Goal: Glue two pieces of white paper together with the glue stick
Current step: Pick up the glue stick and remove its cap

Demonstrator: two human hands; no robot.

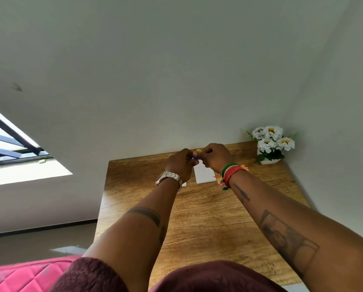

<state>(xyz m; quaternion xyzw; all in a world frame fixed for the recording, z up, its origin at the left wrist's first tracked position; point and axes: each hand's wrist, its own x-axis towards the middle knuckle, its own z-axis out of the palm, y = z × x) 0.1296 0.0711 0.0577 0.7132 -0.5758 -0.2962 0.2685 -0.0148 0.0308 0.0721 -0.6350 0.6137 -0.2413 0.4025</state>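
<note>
Both my hands are raised together over the far part of the wooden table. My left hand and my right hand both grip a small glue stick, of which only a yellow end and a blue bit show between the fingers. A white paper lies flat on the table below and between my wrists. A small white corner of another paper peeks out beside my left wrist; the remainder is hidden by my arm.
A white pot of white flowers stands at the table's far right corner against the wall. Walls close the table in at the back and right. A window is at left, and a pink quilted surface lies at lower left.
</note>
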